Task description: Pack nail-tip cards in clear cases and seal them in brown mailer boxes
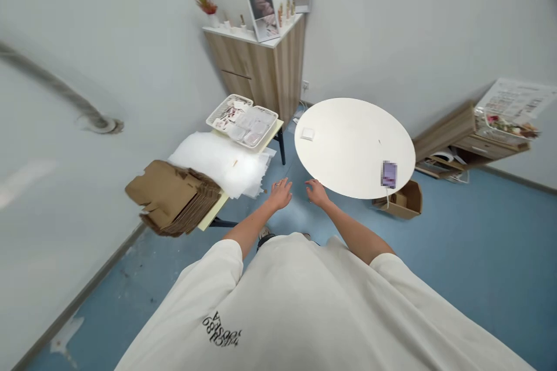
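Brown cardboard stack (167,194), white sheets (213,159) and 2 baskets (242,120) on yellow tabletop (208,221). Left hand (282,193): grip spread, near sheets. Right hand (317,192): grip spread, beside round tabletop (348,148) bearing white square item (307,134).

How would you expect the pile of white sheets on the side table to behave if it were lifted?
The white sheets look thin, so they would probably flop where they overhang the side table. Their uneven edges suggest that they may slide apart.

White walls (391,23), blue floor (487,232), round white table (348,151), wood-grain cabinet (261,66), low wooden shelf (456,133)
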Demonstrator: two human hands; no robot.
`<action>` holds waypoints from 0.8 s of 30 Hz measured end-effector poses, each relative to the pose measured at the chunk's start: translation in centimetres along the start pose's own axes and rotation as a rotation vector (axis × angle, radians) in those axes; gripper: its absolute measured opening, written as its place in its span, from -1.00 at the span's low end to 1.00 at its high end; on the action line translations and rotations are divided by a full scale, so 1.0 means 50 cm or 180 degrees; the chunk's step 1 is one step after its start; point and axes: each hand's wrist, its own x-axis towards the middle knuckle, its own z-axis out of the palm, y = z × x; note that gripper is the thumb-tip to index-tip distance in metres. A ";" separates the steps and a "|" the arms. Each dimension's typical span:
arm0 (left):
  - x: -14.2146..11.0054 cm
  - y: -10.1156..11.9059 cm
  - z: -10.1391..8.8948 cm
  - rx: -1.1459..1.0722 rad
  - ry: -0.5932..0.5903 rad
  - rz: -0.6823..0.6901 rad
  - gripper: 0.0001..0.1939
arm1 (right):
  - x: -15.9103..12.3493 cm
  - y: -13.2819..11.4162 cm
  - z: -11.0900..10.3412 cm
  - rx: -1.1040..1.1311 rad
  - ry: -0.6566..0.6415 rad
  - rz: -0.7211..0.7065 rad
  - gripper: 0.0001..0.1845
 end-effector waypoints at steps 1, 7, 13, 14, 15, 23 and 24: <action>-0.022 -0.019 -0.004 -0.0015 0.0057 -0.0081 -0.42 | 0.007 -0.022 0.014 -0.0029 -0.0059 -0.0097 -0.59; -0.175 -0.164 -0.030 -0.0091 0.0533 -0.0568 -0.40 | 0.052 -0.196 0.129 -0.0191 -0.0400 -0.0677 -0.58; -0.337 -0.328 -0.066 -0.0102 0.1115 -0.0821 -0.49 | 0.076 -0.401 0.272 -0.0260 -0.0516 -0.1233 -0.60; -0.361 -0.355 -0.076 -0.0104 0.1210 -0.0877 -0.51 | 0.077 -0.435 0.293 -0.0267 -0.0525 -0.1330 -0.60; -0.383 -0.383 -0.086 -0.0106 0.1294 -0.0942 -0.53 | 0.079 -0.469 0.314 -0.0276 -0.0532 -0.1429 -0.60; -0.523 -0.594 -0.145 0.0003 0.1245 -0.1520 -0.52 | 0.091 -0.722 0.427 -0.0516 -0.0564 -0.2483 -0.53; -0.538 -0.613 -0.144 0.0025 0.1151 -0.1542 -0.50 | 0.094 -0.746 0.437 -0.0643 -0.0601 -0.2568 -0.52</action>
